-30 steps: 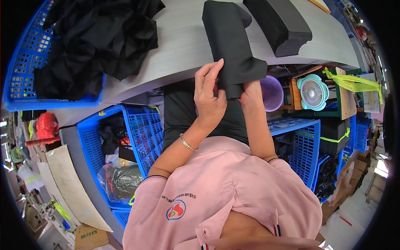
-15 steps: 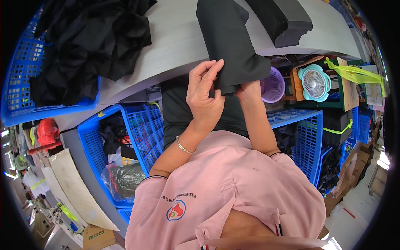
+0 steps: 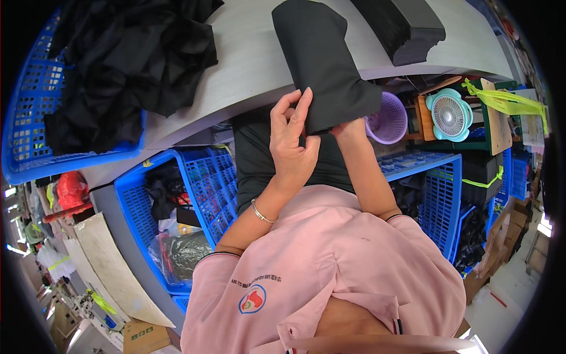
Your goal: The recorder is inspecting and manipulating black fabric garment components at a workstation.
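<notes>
A black fabric piece (image 3: 321, 65) slants from the grey worktable (image 3: 247, 65) over its near edge toward my lap. Its left edge and lower corner are between the fingers and thumb of my left hand (image 3: 292, 133), which is closed on them. Two of that hand's fingers point up along the edge. My right hand (image 3: 350, 128) grips the lower right part from beneath, and the cloth hides most of its fingers.
Loose black cloth (image 3: 130, 65) is heaped at the left, over a blue basket (image 3: 32, 112). A black stack (image 3: 407, 35) lies at the back right. Below the table are a purple basket (image 3: 390, 121), a turquoise fan (image 3: 449, 115) and blue crates (image 3: 206, 189) beside my legs.
The fabric's lower edge, which hung as a small flap between my hands, is now tucked in more evenly. Both hands stay close to where they were, and the view has shifted slightly.
</notes>
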`<state>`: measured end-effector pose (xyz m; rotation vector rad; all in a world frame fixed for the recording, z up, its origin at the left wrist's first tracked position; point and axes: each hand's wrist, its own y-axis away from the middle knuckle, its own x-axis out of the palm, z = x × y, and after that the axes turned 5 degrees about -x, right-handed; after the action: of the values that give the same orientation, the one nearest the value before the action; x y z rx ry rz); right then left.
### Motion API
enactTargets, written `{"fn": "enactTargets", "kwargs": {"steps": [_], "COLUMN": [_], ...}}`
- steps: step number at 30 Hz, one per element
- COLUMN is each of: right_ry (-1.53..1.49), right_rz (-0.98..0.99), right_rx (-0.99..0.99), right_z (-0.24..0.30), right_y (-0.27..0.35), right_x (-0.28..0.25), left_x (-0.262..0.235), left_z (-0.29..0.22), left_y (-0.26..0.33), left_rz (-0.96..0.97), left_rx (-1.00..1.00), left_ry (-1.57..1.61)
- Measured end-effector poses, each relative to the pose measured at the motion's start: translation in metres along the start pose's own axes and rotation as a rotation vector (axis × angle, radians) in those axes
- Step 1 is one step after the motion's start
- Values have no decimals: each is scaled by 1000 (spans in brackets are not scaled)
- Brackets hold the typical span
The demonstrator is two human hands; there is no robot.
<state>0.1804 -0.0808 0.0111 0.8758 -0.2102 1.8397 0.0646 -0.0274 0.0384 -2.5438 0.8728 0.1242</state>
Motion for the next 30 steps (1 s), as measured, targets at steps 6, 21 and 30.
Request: {"fn": "enactTargets", "kwargs": {"steps": [6,21,30], "right_ry": [-253,1769,1894], "right_rz": [108,651,323], "right_rx": [-3,-748,-765], "right_z": [-19,-4,-37], "right_y": [-15,-24,-4], "right_x": [-16,4,6], "left_x": [-5,9,30], "left_z": [5,79,94], "left_y": [-1,7,14], "left_rz": [58,-69,95], "left_rx": [-35,-723,-915], "left_ry": [34,708,1010]}}
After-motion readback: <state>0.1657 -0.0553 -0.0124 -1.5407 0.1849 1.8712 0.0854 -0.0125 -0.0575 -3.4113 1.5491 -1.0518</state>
